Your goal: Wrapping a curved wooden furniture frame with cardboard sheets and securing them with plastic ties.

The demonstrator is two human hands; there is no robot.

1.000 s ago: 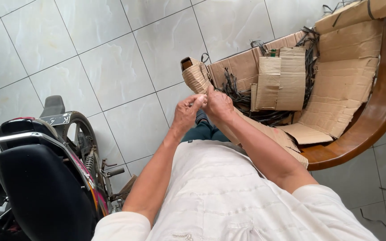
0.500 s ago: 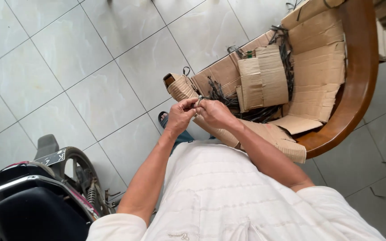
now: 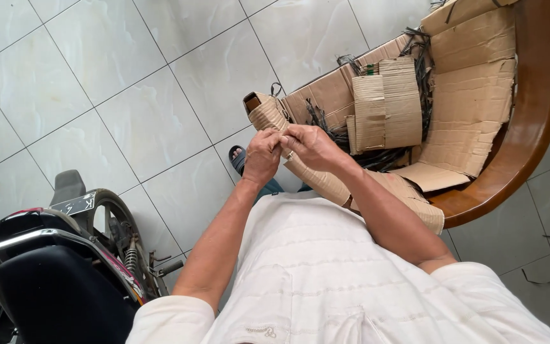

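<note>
Shifted slightly right since earlier: left hand (image 3: 262, 156) and right hand (image 3: 313, 146), fingers clasping rolled cardboard strip (image 3: 268, 114); lower end hidden.

My left hand (image 3: 262, 156) and right hand (image 3: 313, 146) meet, fingers closed around a rolled length of corrugated cardboard (image 3: 268, 113). Its open end points away from me over the tiled floor (image 3: 128, 95). Folded cardboard pieces (image 3: 386, 102) lie on the wooden chair (image 3: 533, 108). A motorbike (image 3: 52, 267) stands at lower left.
</note>
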